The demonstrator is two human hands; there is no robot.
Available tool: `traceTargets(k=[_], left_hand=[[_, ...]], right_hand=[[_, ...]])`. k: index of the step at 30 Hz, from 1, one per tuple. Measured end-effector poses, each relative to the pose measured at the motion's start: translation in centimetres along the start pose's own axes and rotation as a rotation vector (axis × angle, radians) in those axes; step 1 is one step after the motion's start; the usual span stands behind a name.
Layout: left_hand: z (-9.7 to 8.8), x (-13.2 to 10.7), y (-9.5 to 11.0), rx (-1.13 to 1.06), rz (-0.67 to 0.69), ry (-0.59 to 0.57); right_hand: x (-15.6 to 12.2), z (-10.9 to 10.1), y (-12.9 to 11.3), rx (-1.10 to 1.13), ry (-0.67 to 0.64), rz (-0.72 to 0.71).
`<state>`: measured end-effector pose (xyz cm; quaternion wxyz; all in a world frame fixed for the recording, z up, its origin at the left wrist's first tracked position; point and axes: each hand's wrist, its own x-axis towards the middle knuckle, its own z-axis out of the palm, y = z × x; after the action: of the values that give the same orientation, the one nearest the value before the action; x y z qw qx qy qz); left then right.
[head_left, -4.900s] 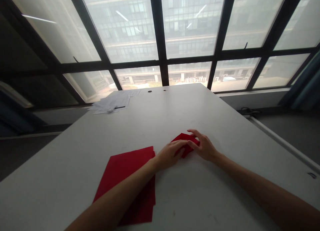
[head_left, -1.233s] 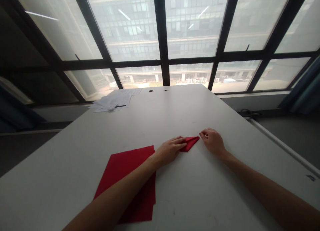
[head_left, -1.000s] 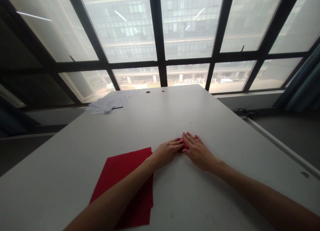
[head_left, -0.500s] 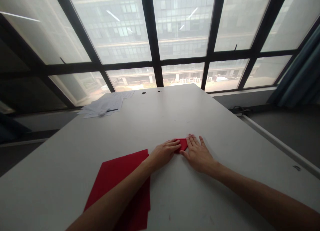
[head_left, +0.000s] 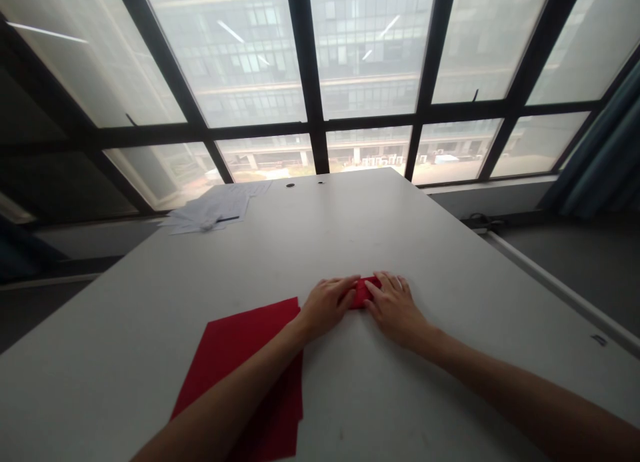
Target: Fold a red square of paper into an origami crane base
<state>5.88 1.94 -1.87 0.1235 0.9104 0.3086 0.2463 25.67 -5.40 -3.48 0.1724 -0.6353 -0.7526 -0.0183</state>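
Observation:
A small piece of folded red paper (head_left: 361, 294) lies on the white table between my hands. My left hand (head_left: 327, 305) grips its left end, with the fingers bent over it. At its right end is my right hand (head_left: 394, 307), with fingers curled and the thumb pressing on the paper's top face. Both hands cover parts of the folds. Beneath my left forearm lie larger red paper sheets (head_left: 245, 345), flat and partly hidden by the arm.
White printed sheets (head_left: 213, 205) are spread at the far left of the table (head_left: 320, 242), with a dark pen-like stick (head_left: 229, 219) on them. Two small dark spots sit near the far edge. Windows stand beyond, and a blue curtain (head_left: 585, 165) hangs at the right.
My right hand's fingers have drawn in from lying spread, and its thumb has moved onto the folded paper. My left fingers have bent more. The view has shifted slightly.

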Motion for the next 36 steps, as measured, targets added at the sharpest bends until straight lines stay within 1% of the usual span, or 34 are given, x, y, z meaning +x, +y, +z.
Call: traceTargets(k=[2, 3, 4, 6, 8, 10, 12, 13, 18, 22, 27, 31, 36], left_hand=[[-0.1, 0.0, -0.5, -0.110, -0.093, 0.049], [-0.1, 0.0, -0.9, -0.151, -0.115, 0.065], [-0.1, 0.0, -1.2, -0.176, -0.113, 0.069], [0.1, 0.1, -1.7, -0.164, -0.058, 0.058], [0.3, 0.1, -1.8, -0.098, 0.024, 0.022], [0.4, 0.1, -1.6, -0.047, 0.105, -0.040], [0.4, -0.1, -1.2, -0.024, 0.156, -0.106], [0.3, -0.2, -1.0, -0.014, 0.163, -0.130], [0.1, -0.6, -0.3, 0.076, 0.144, -0.203], [0.1, -0.6, -0.5, 0.096, 0.145, -0.279], [0.1, -0.6, -0.6, 0.134, 0.160, -0.355], [0.1, -0.7, -0.4, 0.169, 0.181, -0.364], [-0.1, -0.8, -0.4, 0.147, 0.192, -0.380]], right_hand=[[0.2, -0.3, 0.4, 0.049, -0.041, -0.026], [0.4, -0.3, 0.8, 0.081, -0.062, -0.050], [0.6, -0.4, 1.2, 0.118, -0.088, -0.080], [1.0, -0.4, 1.9, 0.186, -0.141, -0.131], [1.3, -0.4, 2.3, 0.213, -0.122, -0.159], [1.4, -0.4, 2.4, 0.215, -0.030, -0.165], [1.5, -0.4, 2.3, 0.231, 0.035, -0.166], [1.5, -0.4, 2.2, 0.246, 0.036, -0.171], [1.5, -0.1, 2.6, 0.274, -0.029, -0.200], [1.3, 0.0, 2.7, 0.241, -0.067, -0.216], [1.1, 0.1, 2.4, 0.232, -0.079, -0.194], [1.2, 0.3, 2.3, 0.207, -0.108, -0.183], [1.2, 0.5, 2.4, 0.165, -0.145, -0.203]])
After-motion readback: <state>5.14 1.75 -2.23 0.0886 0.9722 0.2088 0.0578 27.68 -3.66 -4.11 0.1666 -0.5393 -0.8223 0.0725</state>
